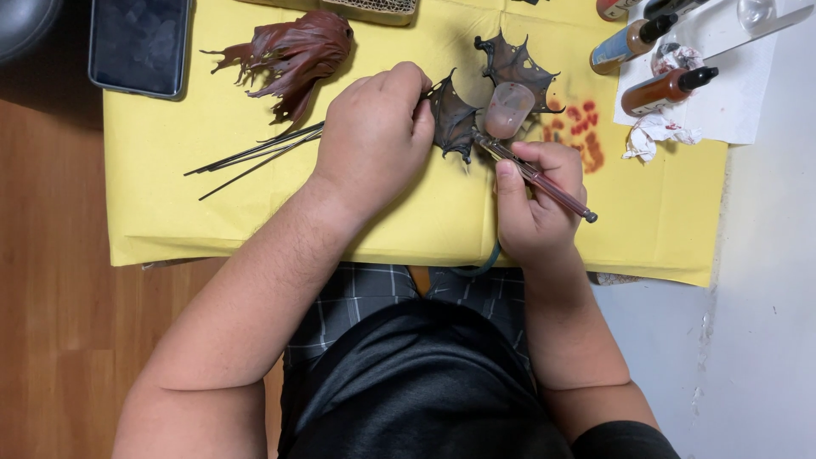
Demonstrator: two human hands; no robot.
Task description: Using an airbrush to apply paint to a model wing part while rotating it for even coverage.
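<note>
Looking down from the head cam: both hands over a yellow paper sheet [255, 212] spread on a wooden table [51, 255].

Left hand [374, 136]: fingers curled tight, fisted around something that carries a dark spiky wing piece [453, 119]. The piece sticks out to the right of the knuckles. What exactly the fingers clamp is hidden inside the fist; cannot tell.

Right hand [535, 200]: fingers closed in a pen grip on an airbrush [535, 174]. Thumb lies along the barrel, tail end of the barrel sticks out lower right past the hand. Its cloudy paint cup [508, 109] sits on top near the nozzle. Nozzle tip is at the lower edge of the wing piece, touching or just off it; can't separate the two.

A second dark wing piece [514, 64] sits just above the cup, with the cup overlapping its lower edge.

Around it:
- reddish-brown finned part [293, 51] lying on the sheet, upper left of the left hand
- bundle of thin dark rods [246, 157] on the sheet, running into the left hand
- red paint blotches [578, 127] on the sheet, right of the cup
- two brown dropper bottles [654, 89] lying on white paper, top right, with a crumpled stained tissue [659, 132] just below
- dark phone [140, 42] top left, partly on the sheet
</note>
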